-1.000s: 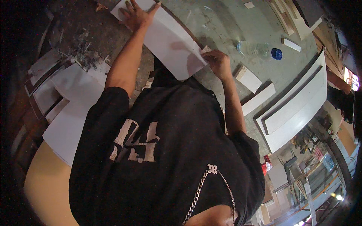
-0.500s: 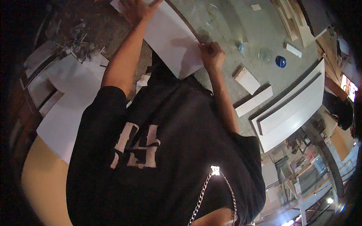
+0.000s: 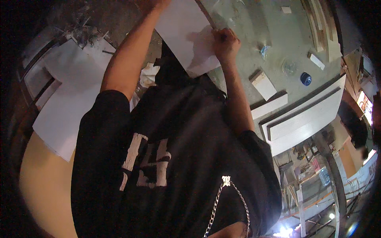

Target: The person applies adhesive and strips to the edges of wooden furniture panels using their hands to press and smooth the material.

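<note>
White is the board [image 3: 178, 35], and in the head view it lies between the two hands, running under the right hand [image 3: 226, 44] and up to the left hand [image 3: 154, 4]. The right hand is at the board's right edge, with its fingers curled together; what is inside them is hidden, so I cannot tell if they grip the edge or some other thing. The left hand is mostly cut by the upper border, near the board's left side, and I cannot tell if its fingers are apart or together.

To the right of the right hand, on the grey-green table [image 3: 248, 20], there is a clear bottle [image 3: 289, 66] with a blue cap [image 3: 305, 78]. Nearer to this hand, to its lower right, lies a block [image 3: 263, 84], and just below the block a strip [image 3: 272, 105]. Farther to the lower right is a wide panel [image 3: 317, 133], with a narrower plank [image 3: 301, 115] lying on it. Well below the left hand, out to the left, white sheets [image 3: 73, 95] overlap.
</note>
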